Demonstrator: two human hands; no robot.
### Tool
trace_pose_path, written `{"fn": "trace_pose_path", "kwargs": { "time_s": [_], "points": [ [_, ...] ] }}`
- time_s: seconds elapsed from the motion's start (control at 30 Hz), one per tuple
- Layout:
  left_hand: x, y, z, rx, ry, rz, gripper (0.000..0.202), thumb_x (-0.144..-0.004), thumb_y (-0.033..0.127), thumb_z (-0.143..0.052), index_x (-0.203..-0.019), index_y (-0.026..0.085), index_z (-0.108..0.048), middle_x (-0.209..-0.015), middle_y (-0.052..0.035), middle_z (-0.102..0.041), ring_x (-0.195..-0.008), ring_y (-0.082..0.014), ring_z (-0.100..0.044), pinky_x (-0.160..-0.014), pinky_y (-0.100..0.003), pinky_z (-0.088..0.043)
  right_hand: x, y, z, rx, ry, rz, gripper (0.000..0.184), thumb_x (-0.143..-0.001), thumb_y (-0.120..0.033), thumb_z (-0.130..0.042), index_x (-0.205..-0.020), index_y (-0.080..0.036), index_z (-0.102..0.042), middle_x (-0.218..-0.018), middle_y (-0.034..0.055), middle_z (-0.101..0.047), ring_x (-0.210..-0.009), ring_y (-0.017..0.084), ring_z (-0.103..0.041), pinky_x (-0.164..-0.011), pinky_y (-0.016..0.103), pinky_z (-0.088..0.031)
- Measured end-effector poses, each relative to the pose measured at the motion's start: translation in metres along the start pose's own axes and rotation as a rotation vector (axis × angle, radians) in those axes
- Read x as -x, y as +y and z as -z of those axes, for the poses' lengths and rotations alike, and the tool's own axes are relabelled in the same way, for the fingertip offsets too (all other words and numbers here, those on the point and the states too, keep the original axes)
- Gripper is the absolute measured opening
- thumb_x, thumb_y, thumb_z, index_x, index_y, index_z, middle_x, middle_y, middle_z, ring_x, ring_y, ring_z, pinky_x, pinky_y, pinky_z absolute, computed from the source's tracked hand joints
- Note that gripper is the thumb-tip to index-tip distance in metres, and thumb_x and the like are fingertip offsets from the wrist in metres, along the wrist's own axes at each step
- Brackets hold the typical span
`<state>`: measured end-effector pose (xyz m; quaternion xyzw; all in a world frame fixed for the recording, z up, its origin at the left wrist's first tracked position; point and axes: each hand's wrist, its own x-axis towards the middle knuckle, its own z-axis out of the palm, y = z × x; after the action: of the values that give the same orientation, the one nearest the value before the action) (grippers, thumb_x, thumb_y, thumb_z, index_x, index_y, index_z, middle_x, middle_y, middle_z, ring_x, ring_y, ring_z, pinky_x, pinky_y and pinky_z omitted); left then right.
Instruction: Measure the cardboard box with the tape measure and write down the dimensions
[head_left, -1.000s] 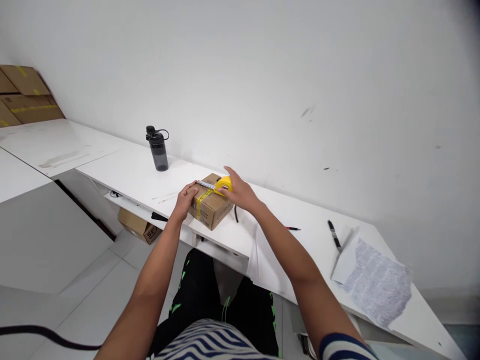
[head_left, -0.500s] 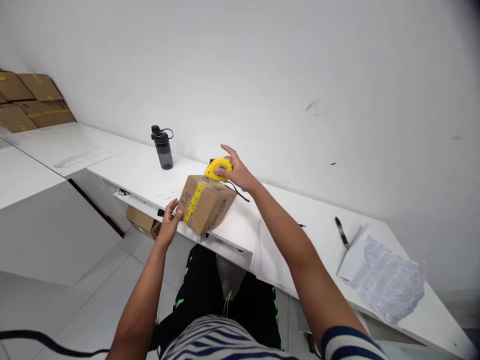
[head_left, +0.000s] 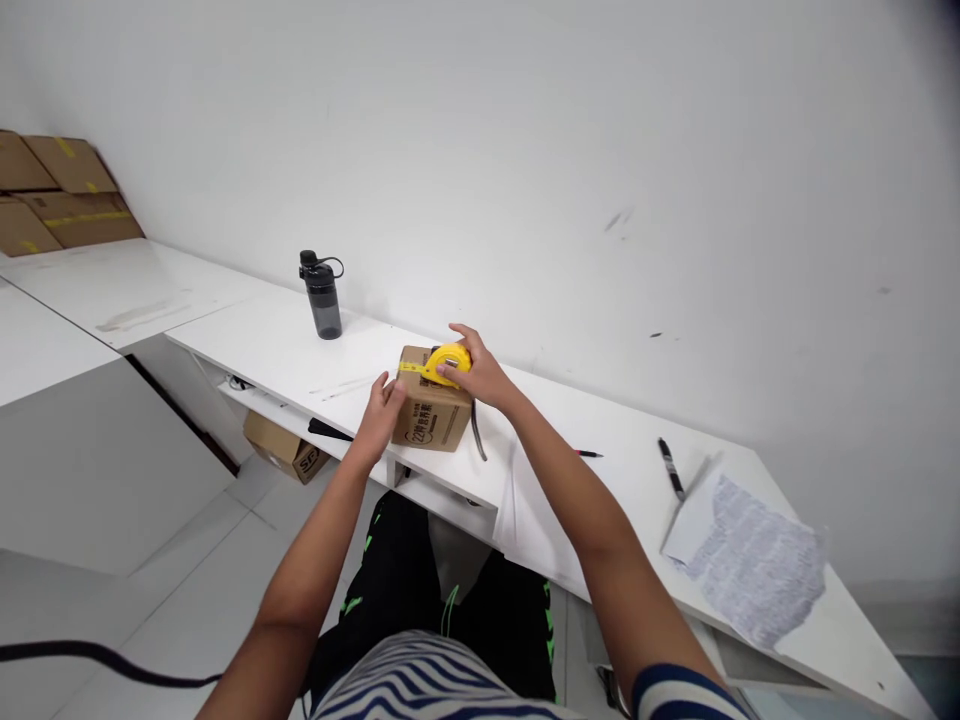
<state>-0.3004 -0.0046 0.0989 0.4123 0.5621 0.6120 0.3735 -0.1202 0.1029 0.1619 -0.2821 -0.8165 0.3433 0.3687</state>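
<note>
A small brown cardboard box [head_left: 435, 415] stands on the white desk [head_left: 315, 355], its printed side facing me. My right hand [head_left: 480, 372] grips a yellow tape measure [head_left: 448, 362] resting on the box's top right edge; a short length of tape runs left across the top. My left hand [head_left: 384, 412] presses against the box's left side, fingers curled around its near corner. A black strap [head_left: 477, 440] hangs from the tape measure onto the desk to the right of the box.
A dark water bottle [head_left: 322, 297] stands behind the box to the left. A black marker [head_left: 670, 468], a red pen [head_left: 589, 454] and printed paper [head_left: 757, 560] lie to the right. More cardboard boxes are stacked far left [head_left: 52, 190], and one sits under the desk [head_left: 289, 452].
The box was tipped up and turned, then set down with another side facing me. My right hand brought the tape measure back onto its top, and my left hand returned to its left side.
</note>
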Motion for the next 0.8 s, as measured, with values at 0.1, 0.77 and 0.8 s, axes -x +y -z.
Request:
{"fn": "trace_pose_path", "kwargs": {
  "time_s": [0.1,0.77,0.8],
  "points": [
    [-0.011,0.001,-0.016,0.005,-0.079,-0.001,0.082,-0.085,0.051,-0.062,-0.153,0.03,-0.023,-0.147,-0.0119,-0.047,-0.125,-0.0277,-0.055,-0.095,-0.04,-0.049,-0.016,-0.003,-0.008,0.096,-0.036,0.101,0.075,-0.082,-0.04,-0.062,-0.148,-0.026,-0.028,-0.125,0.0095,-0.055,-0.104,0.022,-0.058,-0.098,0.043,-0.045],
    [-0.038,0.001,-0.024,-0.167,-0.128,-0.051,0.052,-0.09,0.037,-0.044,-0.139,0.023,-0.054,-0.139,-0.0058,-0.058,-0.124,-0.0286,-0.054,-0.106,-0.046,-0.042,0.047,-0.021,0.064,0.519,-0.133,-0.182,0.057,-0.09,-0.034,-0.051,-0.142,-0.019,-0.031,-0.136,0.0153,-0.05,-0.117,0.027,-0.055,-0.095,0.041,-0.047],
    [-0.038,0.002,-0.026,-0.152,-0.125,-0.057,0.052,-0.09,0.036,-0.043,-0.139,0.022,-0.054,-0.141,-0.006,-0.057,-0.126,-0.0283,-0.052,-0.106,-0.046,-0.042,0.055,-0.023,0.068,0.515,-0.124,-0.217,0.058,-0.09,-0.035,-0.051,-0.142,-0.019,-0.03,-0.135,0.0151,-0.051,-0.117,0.027,-0.056,-0.094,0.04,-0.047]
  ]
}}
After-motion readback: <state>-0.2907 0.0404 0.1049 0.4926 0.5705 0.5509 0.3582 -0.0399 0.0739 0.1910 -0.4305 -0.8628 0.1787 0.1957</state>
